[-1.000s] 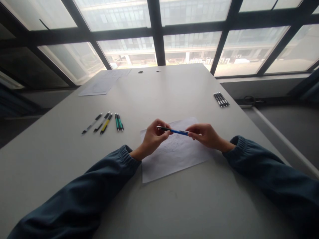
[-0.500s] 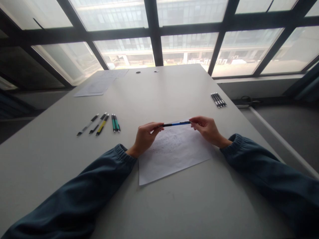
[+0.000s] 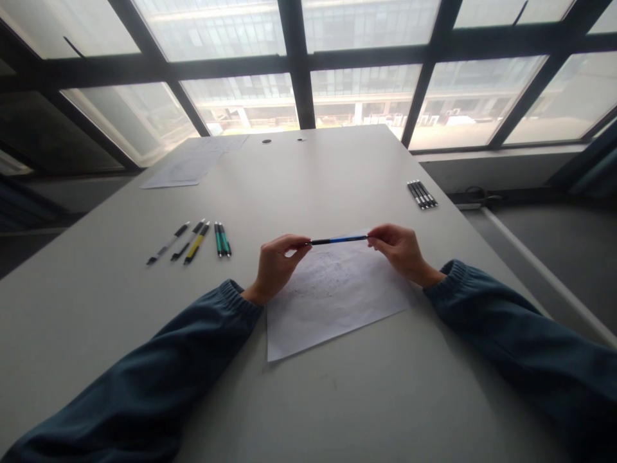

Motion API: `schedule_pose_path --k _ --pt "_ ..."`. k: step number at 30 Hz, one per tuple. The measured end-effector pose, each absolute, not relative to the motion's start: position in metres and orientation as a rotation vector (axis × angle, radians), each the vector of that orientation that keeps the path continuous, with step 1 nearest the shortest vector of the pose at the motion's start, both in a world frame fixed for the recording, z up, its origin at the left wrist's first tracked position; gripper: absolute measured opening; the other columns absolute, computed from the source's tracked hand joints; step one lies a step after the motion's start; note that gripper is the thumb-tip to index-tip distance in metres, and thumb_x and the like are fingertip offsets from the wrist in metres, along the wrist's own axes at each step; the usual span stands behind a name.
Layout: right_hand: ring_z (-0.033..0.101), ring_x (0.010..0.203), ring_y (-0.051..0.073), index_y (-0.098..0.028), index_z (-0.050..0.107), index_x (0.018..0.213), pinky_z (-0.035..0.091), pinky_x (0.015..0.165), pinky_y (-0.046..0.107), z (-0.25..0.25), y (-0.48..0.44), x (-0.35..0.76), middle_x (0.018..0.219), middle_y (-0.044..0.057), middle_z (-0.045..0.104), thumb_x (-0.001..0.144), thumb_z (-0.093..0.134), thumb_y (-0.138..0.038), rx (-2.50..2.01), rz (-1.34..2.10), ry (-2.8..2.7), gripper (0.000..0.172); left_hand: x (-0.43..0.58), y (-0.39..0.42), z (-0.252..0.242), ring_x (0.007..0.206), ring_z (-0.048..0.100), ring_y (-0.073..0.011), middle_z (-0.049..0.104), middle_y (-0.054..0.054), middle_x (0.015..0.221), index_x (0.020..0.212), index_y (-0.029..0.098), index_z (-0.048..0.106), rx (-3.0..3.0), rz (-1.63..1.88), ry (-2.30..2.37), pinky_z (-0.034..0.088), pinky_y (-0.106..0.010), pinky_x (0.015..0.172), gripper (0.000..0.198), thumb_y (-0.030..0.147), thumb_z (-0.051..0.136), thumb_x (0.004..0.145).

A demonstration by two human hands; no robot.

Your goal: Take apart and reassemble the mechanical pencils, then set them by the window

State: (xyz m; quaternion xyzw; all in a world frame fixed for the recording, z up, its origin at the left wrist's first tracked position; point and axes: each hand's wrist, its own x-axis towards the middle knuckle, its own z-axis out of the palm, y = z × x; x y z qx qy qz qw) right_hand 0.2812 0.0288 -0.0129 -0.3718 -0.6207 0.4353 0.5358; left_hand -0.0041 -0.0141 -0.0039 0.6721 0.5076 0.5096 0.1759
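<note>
A blue and black pen [image 3: 341,240] is held level above a sheet of paper [image 3: 328,315] with scribbles on it. My left hand [image 3: 278,265] pinches the black end of the pen between thumb and fingers. At the other end, my right hand [image 3: 399,251] pinches the blue side's tip. The paper lies slightly turned on the white table, below and between both hands. Left of my left hand lie two green pens [image 3: 222,240], a yellow pen [image 3: 197,244] and two clear and black pens [image 3: 168,244].
Several black pens [image 3: 422,194] lie side by side near the table's right edge. More paper sheets [image 3: 179,168] lie at the far left of the white table [image 3: 308,186]. Windows stand behind the far edge.
My left hand has shifted slightly left, out to the pen's black end, so more of the pen shows. The pen looks slightly turned about its length. My right hand has hardly moved.
</note>
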Motion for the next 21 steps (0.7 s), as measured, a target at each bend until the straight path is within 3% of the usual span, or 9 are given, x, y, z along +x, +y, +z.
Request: schedule_pose_path --k 21 --pt "0.068 0.066 0.016 -0.018 0.073 0.085 0.056 0.063 0.03 -0.0142 0.0309 0.2819 0.072 0.003 0.073 0.074 0.083 -0.04 -0.913 0.999 -1.475 0.026 -0.0036 -0.0153 -0.0006 0.084 0.072 -0.0176 0.078 -0.005 0.094 0.095 0.022 0.079 1.987 1.389 1.458 0.06 -0.029 0.08 0.015 0.033 0.074 0.087"
